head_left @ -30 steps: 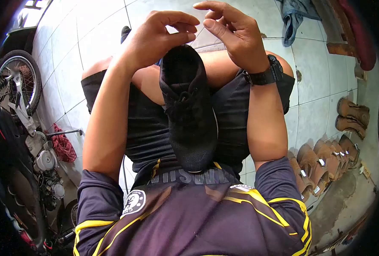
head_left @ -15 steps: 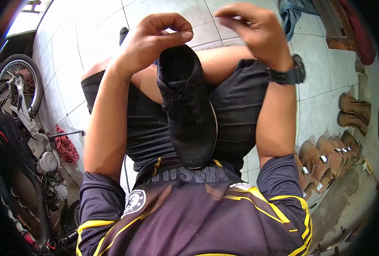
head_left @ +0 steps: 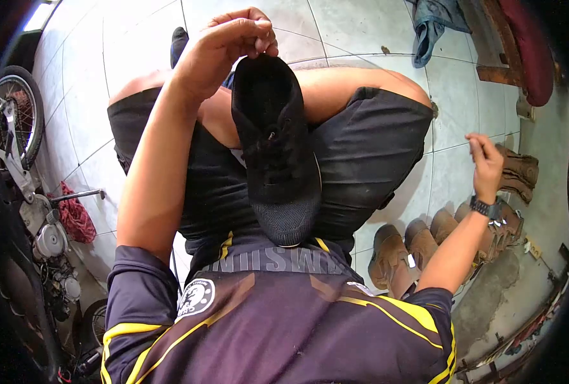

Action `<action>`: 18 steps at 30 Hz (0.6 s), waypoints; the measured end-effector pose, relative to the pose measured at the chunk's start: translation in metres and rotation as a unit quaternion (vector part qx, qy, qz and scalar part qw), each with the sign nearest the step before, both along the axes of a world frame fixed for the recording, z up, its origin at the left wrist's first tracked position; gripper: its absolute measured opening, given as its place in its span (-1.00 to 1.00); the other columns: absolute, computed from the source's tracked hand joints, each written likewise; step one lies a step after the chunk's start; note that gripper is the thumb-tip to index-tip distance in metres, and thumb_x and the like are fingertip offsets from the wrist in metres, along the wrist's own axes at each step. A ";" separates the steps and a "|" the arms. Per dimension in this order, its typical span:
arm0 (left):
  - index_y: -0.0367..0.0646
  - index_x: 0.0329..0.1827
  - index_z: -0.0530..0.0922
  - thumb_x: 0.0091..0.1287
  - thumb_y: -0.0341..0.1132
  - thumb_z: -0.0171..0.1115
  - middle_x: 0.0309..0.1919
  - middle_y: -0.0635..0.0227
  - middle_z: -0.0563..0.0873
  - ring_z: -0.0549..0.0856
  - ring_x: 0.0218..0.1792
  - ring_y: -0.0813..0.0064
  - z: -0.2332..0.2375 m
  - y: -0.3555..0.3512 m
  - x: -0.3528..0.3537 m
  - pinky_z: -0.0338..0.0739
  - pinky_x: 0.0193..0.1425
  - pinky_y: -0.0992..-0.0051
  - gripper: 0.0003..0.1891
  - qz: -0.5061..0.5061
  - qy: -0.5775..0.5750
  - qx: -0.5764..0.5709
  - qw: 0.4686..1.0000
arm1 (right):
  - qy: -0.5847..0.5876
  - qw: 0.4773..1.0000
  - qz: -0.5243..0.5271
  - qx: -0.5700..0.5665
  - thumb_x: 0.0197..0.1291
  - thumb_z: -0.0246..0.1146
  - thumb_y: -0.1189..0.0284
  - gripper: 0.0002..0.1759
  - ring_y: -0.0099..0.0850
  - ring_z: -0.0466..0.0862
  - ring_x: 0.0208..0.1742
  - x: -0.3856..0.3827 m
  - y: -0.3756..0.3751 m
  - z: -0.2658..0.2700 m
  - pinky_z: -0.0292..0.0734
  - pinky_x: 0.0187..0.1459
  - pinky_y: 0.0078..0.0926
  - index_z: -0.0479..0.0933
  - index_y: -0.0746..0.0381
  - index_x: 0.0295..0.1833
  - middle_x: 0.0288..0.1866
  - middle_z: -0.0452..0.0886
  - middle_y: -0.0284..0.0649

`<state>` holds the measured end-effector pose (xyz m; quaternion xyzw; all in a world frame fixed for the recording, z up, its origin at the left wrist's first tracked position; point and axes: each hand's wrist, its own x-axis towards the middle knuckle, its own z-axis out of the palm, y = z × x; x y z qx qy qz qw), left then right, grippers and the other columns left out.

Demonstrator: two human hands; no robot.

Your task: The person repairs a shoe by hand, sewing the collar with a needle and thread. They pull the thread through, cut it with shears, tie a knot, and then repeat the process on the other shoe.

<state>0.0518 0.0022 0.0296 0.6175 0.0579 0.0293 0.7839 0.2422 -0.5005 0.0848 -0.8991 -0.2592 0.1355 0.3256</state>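
A black lace-up sneaker (head_left: 287, 221) rests across my lap, its toe toward my shirt and its opening facing up. At the heel end, my left hand (head_left: 230, 41) is closed in a pinch, fingertips at the rim of the heel collar. My right hand (head_left: 487, 169), with a dark watch on the wrist, is held out to the far right, well apart from the sneaker. Its fingers are drawn together at the tips; whatever they hold, if anything, is too small to make out. The black laces lie over the sneaker's tongue.
Brown boots (head_left: 387, 256) stand in a row on the right, below my right forearm. A motorcycle (head_left: 47, 237) with a red cloth (head_left: 76, 214) is on the left. Blue fabric (head_left: 431, 32) lies on the tiled floor (head_left: 374, 32) near a red-cushioned seat (head_left: 529, 57).
My right hand has swung from above the sneaker's heel out to the far right and down. My left hand has stayed by the heel, with its fingers curled tighter.
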 end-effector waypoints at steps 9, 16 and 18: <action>-0.13 -0.22 0.58 0.51 -0.19 0.13 -0.39 0.44 0.59 0.62 -0.18 0.46 -0.001 0.008 0.003 0.41 -0.11 0.52 -0.78 -0.016 0.003 -0.065 0.998 | 0.124 0.976 -0.154 -0.094 0.46 0.33 0.34 -0.75 -0.61 0.52 -0.35 -0.060 -0.130 -0.082 0.43 -0.30 -0.59 0.73 0.34 -0.04 -0.36 0.61 -0.41; -0.13 -0.21 0.58 0.52 -0.21 0.12 -0.39 0.44 0.59 0.62 -0.18 0.48 0.000 0.008 0.003 0.41 -0.10 0.53 -0.79 -0.022 -0.003 -0.054 0.998 | 0.083 0.975 -0.184 -0.092 0.46 0.33 0.33 -0.73 -0.62 0.54 -0.38 -0.059 -0.196 -0.116 0.44 -0.31 -0.61 0.74 0.35 -0.03 -0.39 0.60 -0.41; -0.11 -0.22 0.58 0.53 -0.20 0.11 -0.39 0.44 0.60 0.63 -0.17 0.48 0.000 0.009 0.003 0.41 -0.08 0.54 -0.79 -0.025 0.008 -0.073 0.997 | 0.013 0.982 -0.145 -0.122 0.46 0.33 0.33 -0.74 -0.62 0.53 -0.39 -0.052 -0.196 -0.113 0.42 -0.32 -0.62 0.75 0.34 -0.04 -0.38 0.61 -0.41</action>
